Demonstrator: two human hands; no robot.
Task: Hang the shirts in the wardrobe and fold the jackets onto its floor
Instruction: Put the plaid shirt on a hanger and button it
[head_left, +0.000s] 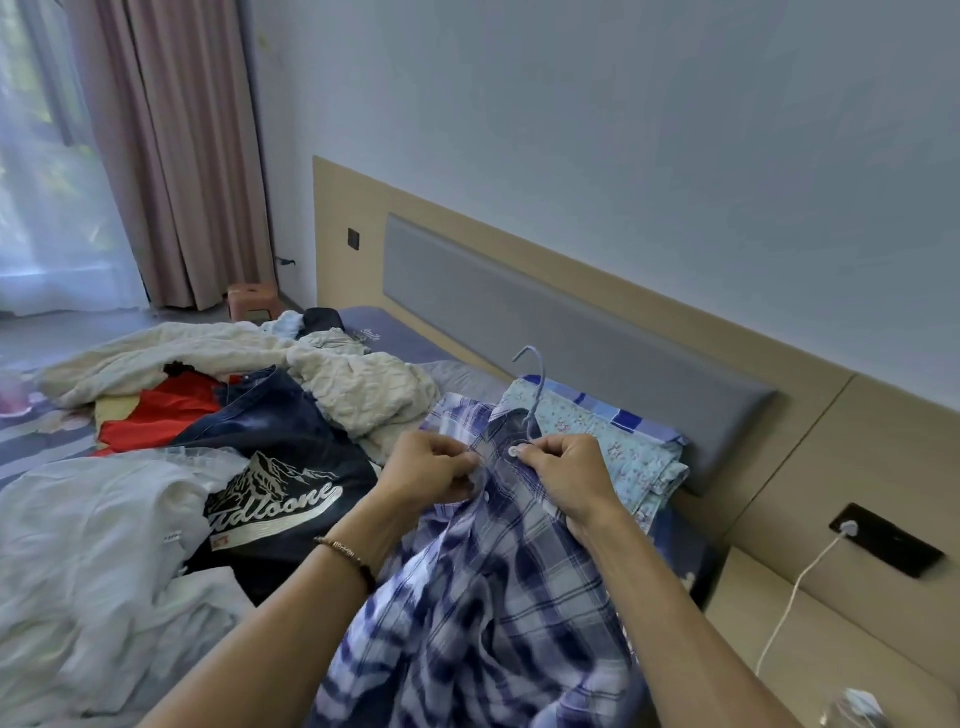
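A blue and white plaid shirt (498, 597) lies on the bed in front of me, with a pale blue hanger (535, 395) poking out of its collar. My left hand (431, 467) pinches the left side of the shirt's front just below the collar. My right hand (566, 473) pinches the right side beside a white button (515, 452). Both hands sit close together at the top of the placket. The wardrobe is not in view.
A heap of clothes covers the bed to the left: a black printed top (280, 499), a denim piece (270, 410), a red garment (161, 410), white clothes (93, 545) and a cream blanket (332, 379). Folded floral bedding (623, 452) lies by the headboard (571, 317). A bedside unit (810, 623) stands right.
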